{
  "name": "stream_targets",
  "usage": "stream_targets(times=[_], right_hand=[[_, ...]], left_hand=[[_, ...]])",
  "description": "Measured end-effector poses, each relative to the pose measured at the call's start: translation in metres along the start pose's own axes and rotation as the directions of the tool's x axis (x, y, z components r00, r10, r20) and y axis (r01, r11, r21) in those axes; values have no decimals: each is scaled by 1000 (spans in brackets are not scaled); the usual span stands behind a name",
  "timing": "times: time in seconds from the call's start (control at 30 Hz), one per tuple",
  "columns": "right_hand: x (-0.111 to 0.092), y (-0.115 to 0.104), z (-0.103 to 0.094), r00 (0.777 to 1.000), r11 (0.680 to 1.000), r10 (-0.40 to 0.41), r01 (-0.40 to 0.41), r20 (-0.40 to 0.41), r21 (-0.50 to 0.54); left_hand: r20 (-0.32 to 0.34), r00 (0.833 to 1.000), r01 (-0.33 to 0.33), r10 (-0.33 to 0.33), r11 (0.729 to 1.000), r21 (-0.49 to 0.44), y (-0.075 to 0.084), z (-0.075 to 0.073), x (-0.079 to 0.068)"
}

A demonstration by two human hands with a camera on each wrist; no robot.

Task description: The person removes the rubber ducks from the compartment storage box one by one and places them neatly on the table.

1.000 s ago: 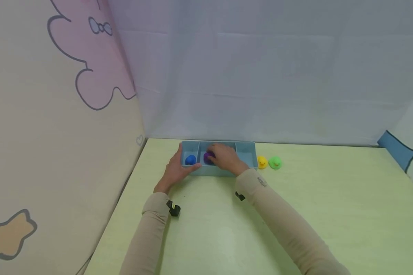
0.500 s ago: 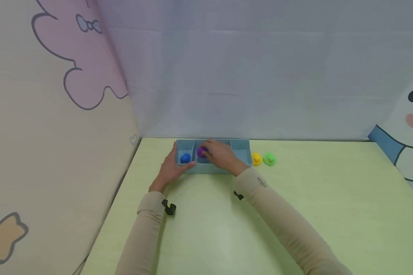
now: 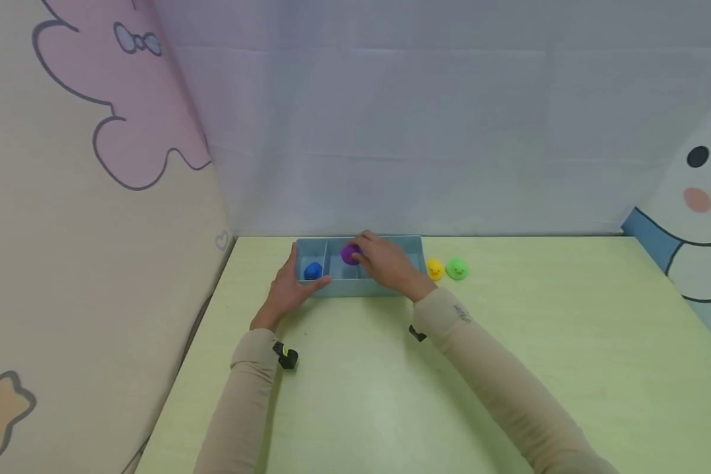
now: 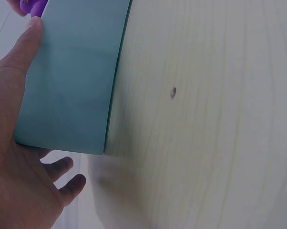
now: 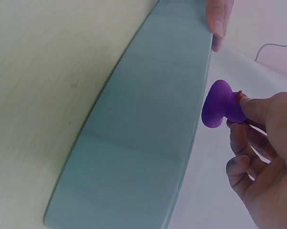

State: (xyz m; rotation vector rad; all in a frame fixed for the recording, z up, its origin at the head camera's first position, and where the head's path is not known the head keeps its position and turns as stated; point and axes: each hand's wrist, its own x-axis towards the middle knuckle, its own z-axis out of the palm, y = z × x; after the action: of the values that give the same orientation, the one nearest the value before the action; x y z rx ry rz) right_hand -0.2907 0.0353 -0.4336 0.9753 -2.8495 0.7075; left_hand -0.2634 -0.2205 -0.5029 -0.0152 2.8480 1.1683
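A pale blue divided box [image 3: 346, 288] stands near the back edge of the table. My left hand [image 3: 286, 289] grips its left end, thumb along the front rim and fingers at the left side. My right hand [image 3: 388, 263] pinches a purple rubber duck [image 5: 222, 105] between thumb and fingers. In the right wrist view the duck is beyond the box's rim, its small reddish beak at the thumb tip. In the head view it overlaps the middle compartment. A blue rubber duck [image 3: 313, 270] lies in the left compartment. The right compartment is partly hidden by my right hand.
Just right of the box, a yellow rubber duck [image 3: 435, 269] and a green rubber duck [image 3: 457, 268] sit on the light wooden table [image 3: 545, 316]. A white curtain [image 3: 391, 131] hangs behind, and a wall [image 3: 95, 263] with painted figures borders the left side.
The purple duck has come up from the middle compartment in my right hand. My left hand keeps its place on the box. The whole head view has shifted slightly.
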Motion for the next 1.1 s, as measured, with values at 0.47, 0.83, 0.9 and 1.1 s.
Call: stream_targets(times=[0.47, 0.83, 0.9, 1.1], right_hand=[[-21, 28, -16, 999, 998, 32, -33, -27, -49], [-38, 45, -25, 998, 997, 52, -54, -40, -51], [-41, 48, -26, 998, 997, 48, -51, -48, -53], [-52, 58, -34, 997, 997, 48, -52, -62, -55]], left_hand=[[12, 1000, 17, -17, 1000, 0, 0, 1, 0], [15, 1000, 1, -1, 1000, -3, 1, 1, -1], [14, 1000, 4, -4, 1000, -5, 1, 1, -1], [15, 1000, 10, -9, 1000, -15, 0, 1, 0]])
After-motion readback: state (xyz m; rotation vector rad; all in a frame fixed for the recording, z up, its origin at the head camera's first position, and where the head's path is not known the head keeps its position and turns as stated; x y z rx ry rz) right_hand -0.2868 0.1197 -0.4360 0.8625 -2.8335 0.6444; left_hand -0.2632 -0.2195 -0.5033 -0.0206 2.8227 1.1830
